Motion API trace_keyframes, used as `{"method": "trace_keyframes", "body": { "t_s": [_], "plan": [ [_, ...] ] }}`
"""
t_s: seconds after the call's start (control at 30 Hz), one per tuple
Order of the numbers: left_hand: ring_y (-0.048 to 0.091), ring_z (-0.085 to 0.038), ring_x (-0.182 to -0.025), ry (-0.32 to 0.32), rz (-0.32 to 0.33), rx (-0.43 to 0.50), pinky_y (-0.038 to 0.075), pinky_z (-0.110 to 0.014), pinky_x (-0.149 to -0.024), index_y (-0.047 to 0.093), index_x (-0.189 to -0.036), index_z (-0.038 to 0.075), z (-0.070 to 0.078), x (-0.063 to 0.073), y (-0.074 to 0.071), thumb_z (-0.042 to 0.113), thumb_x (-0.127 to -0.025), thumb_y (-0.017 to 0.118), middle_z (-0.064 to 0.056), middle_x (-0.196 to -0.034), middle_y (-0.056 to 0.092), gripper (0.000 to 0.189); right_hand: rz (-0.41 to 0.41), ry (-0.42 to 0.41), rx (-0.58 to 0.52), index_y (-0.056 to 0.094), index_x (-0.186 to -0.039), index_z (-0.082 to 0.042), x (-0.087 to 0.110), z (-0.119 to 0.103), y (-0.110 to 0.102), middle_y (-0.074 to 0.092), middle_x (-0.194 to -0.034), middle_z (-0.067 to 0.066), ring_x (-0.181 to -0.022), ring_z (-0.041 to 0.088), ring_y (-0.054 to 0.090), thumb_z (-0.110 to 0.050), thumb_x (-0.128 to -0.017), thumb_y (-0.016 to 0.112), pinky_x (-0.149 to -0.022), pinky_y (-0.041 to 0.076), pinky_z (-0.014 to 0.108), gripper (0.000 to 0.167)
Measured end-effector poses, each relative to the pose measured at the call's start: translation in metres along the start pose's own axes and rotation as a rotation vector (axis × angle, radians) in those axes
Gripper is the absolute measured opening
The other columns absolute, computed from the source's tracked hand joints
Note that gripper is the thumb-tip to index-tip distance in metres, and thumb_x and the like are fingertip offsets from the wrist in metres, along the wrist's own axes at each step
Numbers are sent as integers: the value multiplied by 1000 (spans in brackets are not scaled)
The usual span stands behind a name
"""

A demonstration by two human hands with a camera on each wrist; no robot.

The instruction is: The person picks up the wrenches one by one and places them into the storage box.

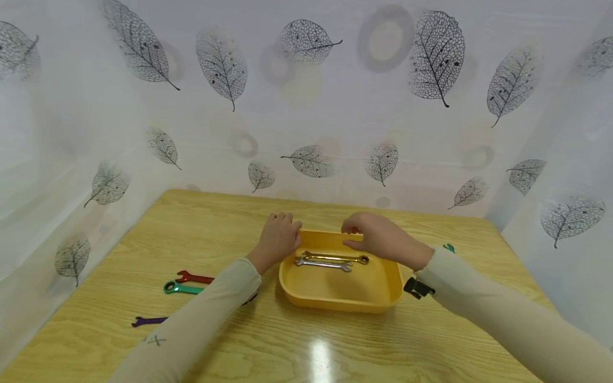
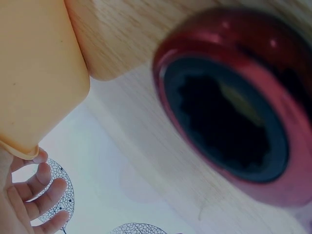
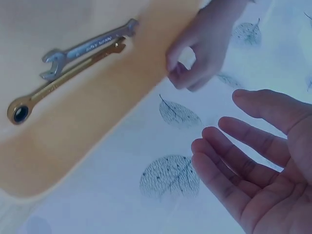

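A yellow plastic bin [image 1: 335,305] stands on the table, holding a gold ratchet wrench [image 1: 337,258] and a silver open-ended wrench [image 1: 323,263] side by side. My left hand [image 1: 280,236] pinches the rim at the bin's far left corner; the right wrist view shows its thumb and index finger meeting there. Over the far right side of the bin is my right hand [image 1: 383,238], its fingers loosely bent and apart from the thumb. Nothing lies in that palm in the right wrist view [image 3: 263,170].
Left of the bin lie a red wrench [image 1: 193,277], a green ratchet wrench [image 1: 184,289] and a purple wrench [image 1: 148,321], partly behind my left sleeve. A green wrench end [image 1: 449,248] shows past my right sleeve. A leaf-printed curtain [image 1: 325,122] stands behind the wooden table [image 1: 268,351].
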State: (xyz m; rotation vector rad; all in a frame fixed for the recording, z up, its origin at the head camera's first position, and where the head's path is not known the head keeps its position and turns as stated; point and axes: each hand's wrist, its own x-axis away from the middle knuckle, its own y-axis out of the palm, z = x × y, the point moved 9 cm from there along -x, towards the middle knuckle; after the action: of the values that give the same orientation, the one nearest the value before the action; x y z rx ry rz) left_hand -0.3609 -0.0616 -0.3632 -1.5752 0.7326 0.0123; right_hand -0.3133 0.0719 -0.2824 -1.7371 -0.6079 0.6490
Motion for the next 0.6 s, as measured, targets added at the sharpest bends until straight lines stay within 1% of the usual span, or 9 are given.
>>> {"method": "trace_keyframes", "body": {
  "t_s": [0.07, 0.17, 0.37, 0.53, 0.6],
  "plan": [
    [59, -24, -84, -1, 1, 4, 47, -40, -81, 65, -88, 13, 0, 0, 0, 24, -84, 59, -8, -86, 62, 13, 24, 11, 0, 69, -96, -7, 6, 4, -7, 69, -93, 6, -83, 18, 63, -16, -82, 70, -77, 53, 34, 16],
    [59, -24, -83, 0, 5, 7, 47, -39, -80, 65, -87, 12, 0, 1, -1, 23, -84, 59, -7, -85, 62, 13, 76, 15, 28, 69, -96, -6, 15, 9, -17, 69, -92, 6, -82, 19, 63, -16, -82, 71, -76, 53, 36, 17],
    [59, -25, -80, 9, 42, 13, 46, -40, -77, 64, -83, 12, 1, 2, -5, 21, -83, 61, -8, -81, 60, 10, 193, 34, 45, 68, -97, -6, 36, 15, -38, 69, -93, 6, -83, 20, 63, -13, -82, 70, -78, 52, 38, 17],
    [60, -25, -80, 10, 53, 20, 47, -40, -77, 64, -83, 12, 1, 2, -6, 21, -83, 61, -8, -81, 60, 10, 280, 42, 73, 66, -98, -4, 52, 18, -54, 69, -95, 9, -84, 22, 63, -9, -81, 70, -77, 53, 40, 19],
    [60, -25, -80, 8, 54, 18, 47, -40, -76, 64, -83, 12, 1, 2, -6, 21, -83, 61, -8, -82, 61, 10, 306, 62, 83, 65, -98, -4, 58, 23, -58, 68, -95, 10, -84, 24, 64, -8, -81, 70, -77, 53, 41, 18]
  ]
}}
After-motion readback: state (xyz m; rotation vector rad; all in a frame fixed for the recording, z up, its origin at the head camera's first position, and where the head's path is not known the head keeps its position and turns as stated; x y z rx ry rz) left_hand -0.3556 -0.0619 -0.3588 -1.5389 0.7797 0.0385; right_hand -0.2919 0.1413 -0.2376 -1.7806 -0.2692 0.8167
